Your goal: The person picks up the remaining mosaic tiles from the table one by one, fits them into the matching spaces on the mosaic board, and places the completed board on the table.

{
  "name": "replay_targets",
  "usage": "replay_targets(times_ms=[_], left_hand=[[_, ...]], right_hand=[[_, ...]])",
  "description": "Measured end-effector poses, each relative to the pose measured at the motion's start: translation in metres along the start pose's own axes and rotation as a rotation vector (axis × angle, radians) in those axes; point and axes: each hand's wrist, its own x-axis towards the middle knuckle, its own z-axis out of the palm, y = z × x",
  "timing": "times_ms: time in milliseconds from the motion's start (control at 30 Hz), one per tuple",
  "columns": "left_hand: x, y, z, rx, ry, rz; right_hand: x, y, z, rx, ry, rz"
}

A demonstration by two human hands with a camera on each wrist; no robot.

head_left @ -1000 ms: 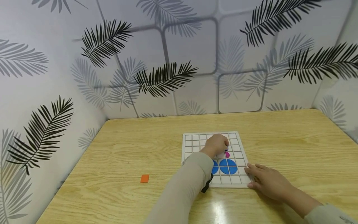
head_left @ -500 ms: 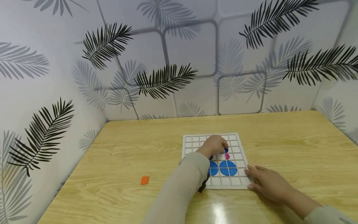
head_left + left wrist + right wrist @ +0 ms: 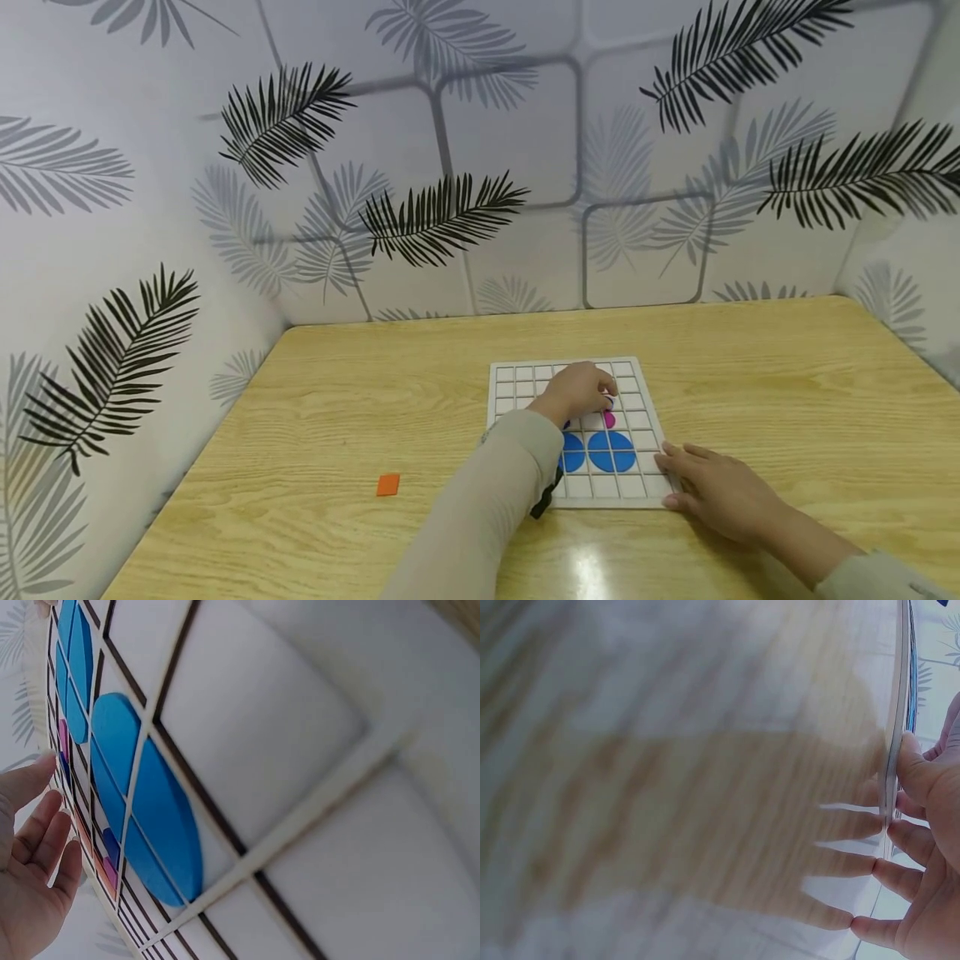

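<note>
A white grid board [image 3: 651, 481] lies on the table, with flat coloured pieces in its squares. My left hand [image 3: 576, 390] reaches over the board's middle. In the left wrist view its thumb touches a small dark blue piece [image 3: 64, 766] beside a pink piece [image 3: 63, 735]; the other fingers are loosely bent, apart from the thumb. Two blue discs, one a blue disc [image 3: 611, 451] of quarter pieces, sit nearer the front. Another dark blue piece [image 3: 111, 846] and some orange pieces [image 3: 85, 832] show beyond them. My right hand [image 3: 723, 489] rests at the board's right edge, fingers extended.
An orange square piece [image 3: 387, 484] lies on the wooden table [image 3: 337, 400], left of the board. A leaf-patterned wall [image 3: 510, 242] stands behind the table and along its left side. The left sleeve [image 3: 480, 508] hides part of the board.
My left hand shifted slightly left, uncovering the dark blue piece, then its fingers came back over that piece. The right hand stays at the board's edge.
</note>
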Motion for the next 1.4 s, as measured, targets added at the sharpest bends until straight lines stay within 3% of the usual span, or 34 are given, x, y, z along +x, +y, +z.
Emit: replay_targets(times_ms=[433, 700, 733, 833, 933, 967, 1067, 1267, 1400], left_hand=[[-0.004, 0.002, -0.001, 0.063, 0.018, -0.024], [-0.001, -0.005, -0.001, -0.006, 0.001, -0.051], [0.005, -0.012, 0.005, -0.022, 0.025, -0.034], [0.003, -0.015, 0.001, -0.048, 0.033, -0.049], [-0.005, -0.017, -0.004, -0.1, 0.062, -0.052], [-0.015, -0.011, -0.012, -0.119, 0.053, -0.072], [-0.026, -0.014, -0.017, -0.193, 0.089, -0.054], [-0.048, -0.028, -0.026, -0.313, 0.122, -0.032], [-0.063, -0.038, -0.034, -0.333, 0.143, -0.03]], right_hand=[[-0.001, -0.002, 0.0, -0.002, 0.015, -0.01], [0.0, -0.004, -0.001, 0.001, 0.003, -0.007], [0.0, -0.004, -0.001, 0.0, 0.001, -0.007], [0.001, -0.003, -0.001, 0.002, -0.015, 0.002], [0.001, -0.003, -0.002, 0.006, -0.028, 0.011], [0.001, -0.003, -0.002, 0.007, -0.031, 0.015], [0.001, -0.003, -0.002, 0.006, -0.028, 0.018], [0.0, -0.003, -0.002, 0.008, -0.028, 0.024], [0.0, -0.003, -0.003, 0.012, -0.028, 0.025]])
